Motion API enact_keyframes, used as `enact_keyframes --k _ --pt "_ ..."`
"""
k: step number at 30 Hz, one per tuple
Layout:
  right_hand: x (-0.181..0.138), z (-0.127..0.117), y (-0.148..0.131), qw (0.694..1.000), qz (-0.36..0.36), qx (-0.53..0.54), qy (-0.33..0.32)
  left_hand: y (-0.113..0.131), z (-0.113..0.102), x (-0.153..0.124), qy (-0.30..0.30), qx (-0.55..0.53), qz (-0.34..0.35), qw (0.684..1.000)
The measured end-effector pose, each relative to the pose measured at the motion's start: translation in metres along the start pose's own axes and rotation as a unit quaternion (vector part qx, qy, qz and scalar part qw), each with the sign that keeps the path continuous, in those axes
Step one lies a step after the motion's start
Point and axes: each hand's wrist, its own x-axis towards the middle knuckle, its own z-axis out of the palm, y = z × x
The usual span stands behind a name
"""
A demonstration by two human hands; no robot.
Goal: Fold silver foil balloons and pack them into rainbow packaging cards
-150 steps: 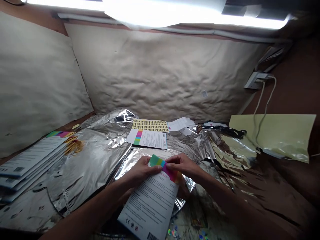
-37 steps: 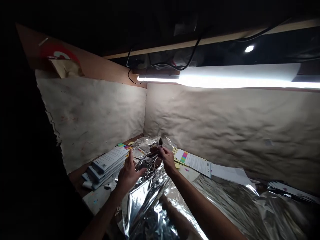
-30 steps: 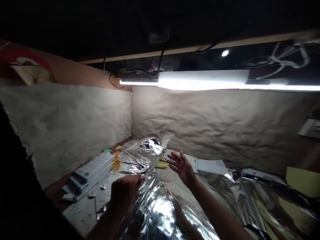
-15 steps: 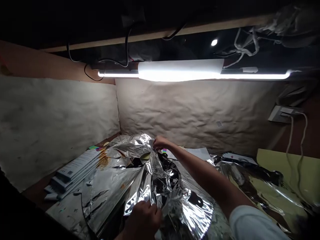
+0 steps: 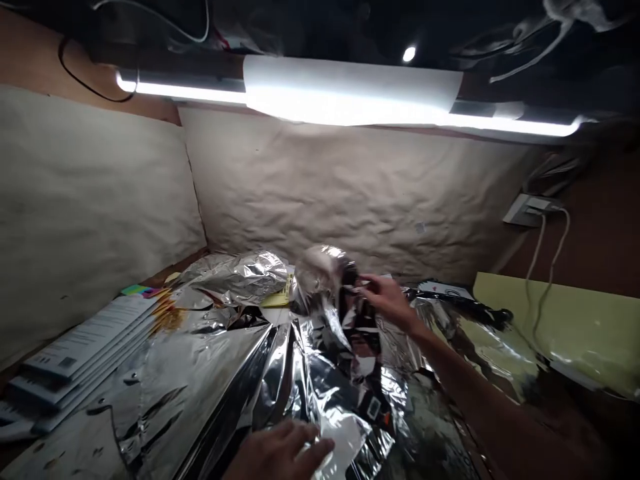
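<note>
A crinkled silver foil sheet [image 5: 320, 360] is raised off the work surface in front of me. My right hand [image 5: 387, 300] is closed on its upper edge, pinching the foil and holding it up at mid-height. My left hand [image 5: 280, 453] lies at the bottom of the view with its fingers stretched flat on the lower end of the same sheet, where a white patch shows. More foil [image 5: 235, 280] lies rumpled behind it, with a yellow sheet [image 5: 280, 299] peeking out beneath.
A stack of white printed cards [image 5: 75, 347] sits at the left. Flat foil sheets [image 5: 165, 393] cover the surface. A pale yellow sheet [image 5: 575, 327] lies at the right under white cables [image 5: 537, 267]. Brown paper [image 5: 350, 193] lines the walls below a tube light [image 5: 350, 90].
My right hand has moved right and toward me, lifting the foil's upper edge. My left hand has gone from gripping the foil to lying flat on its lower end. The view tilted down.
</note>
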Motion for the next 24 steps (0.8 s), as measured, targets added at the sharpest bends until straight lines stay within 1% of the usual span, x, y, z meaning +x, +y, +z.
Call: enact_keyframes --k 1,2,3,5,7,9,10,11,12,14,15,16,17,19,21,22,23,24 --pt "-0.005 -0.018 0.019 0.996 0.025 0.045 0.068 -0.007 -0.011 -0.002 0.013 -0.018 -0.011 1.000" --pt "-0.011 -0.035 0.039 0.988 0.053 0.089 0.116 -0.014 -0.021 -0.005 0.021 -0.025 -0.038 0.999" --pt "-0.017 -0.050 0.059 0.980 0.081 0.119 0.138 -0.021 -0.030 -0.009 0.018 -0.026 -0.076 0.997" --pt "-0.031 -0.068 0.095 0.969 0.137 0.141 0.152 -0.030 -0.038 -0.018 -0.024 -0.023 -0.151 0.988" --pt "-0.044 -0.073 0.124 0.966 0.173 0.110 0.158 -0.033 -0.034 -0.026 -0.096 -0.026 -0.187 0.977" --pt "-0.054 -0.069 0.142 0.966 0.191 0.066 0.162 -0.034 -0.024 -0.033 -0.171 -0.028 -0.193 0.966" --pt "-0.057 -0.066 0.147 0.966 0.195 0.046 0.163 -0.034 -0.018 -0.036 -0.196 -0.025 -0.193 0.961" --pt "-0.059 -0.063 0.150 0.966 0.197 0.027 0.165 -0.034 -0.014 -0.038 -0.206 -0.018 -0.191 0.960" --pt "-0.060 -0.060 0.151 0.966 0.196 0.006 0.170 -0.035 -0.011 -0.040 -0.202 -0.011 -0.186 0.962" --pt "-0.059 -0.056 0.148 0.963 0.186 -0.032 0.191 -0.036 -0.008 -0.043 -0.176 0.003 -0.164 0.971" --pt "-0.059 -0.052 0.144 0.963 0.171 -0.051 0.201 -0.037 -0.009 -0.044 -0.164 0.011 -0.151 0.975" --pt "-0.059 -0.047 0.139 0.967 0.146 -0.073 0.196 -0.038 -0.009 -0.045 -0.155 0.021 -0.140 0.978" --pt "-0.059 -0.040 0.134 0.973 0.116 -0.097 0.176 -0.039 -0.009 -0.046 -0.149 0.034 -0.131 0.980" --pt "-0.062 -0.022 0.123 0.984 0.056 -0.138 0.099 -0.043 -0.008 -0.050 -0.138 0.061 -0.117 0.982" --pt "-0.065 -0.005 0.111 0.987 0.029 -0.153 0.022 -0.052 0.000 -0.056 -0.120 0.085 -0.101 0.984" --pt "-0.068 0.000 0.106 0.988 0.029 -0.150 0.007 -0.058 0.006 -0.061 -0.110 0.093 -0.090 0.985" --pt "-0.072 -0.001 0.101 0.989 0.029 -0.146 0.011 -0.065 0.013 -0.066 -0.097 0.101 -0.079 0.987" --pt "-0.078 -0.007 0.096 0.989 0.028 -0.147 0.024 -0.073 0.022 -0.071 -0.083 0.107 -0.066 0.989"
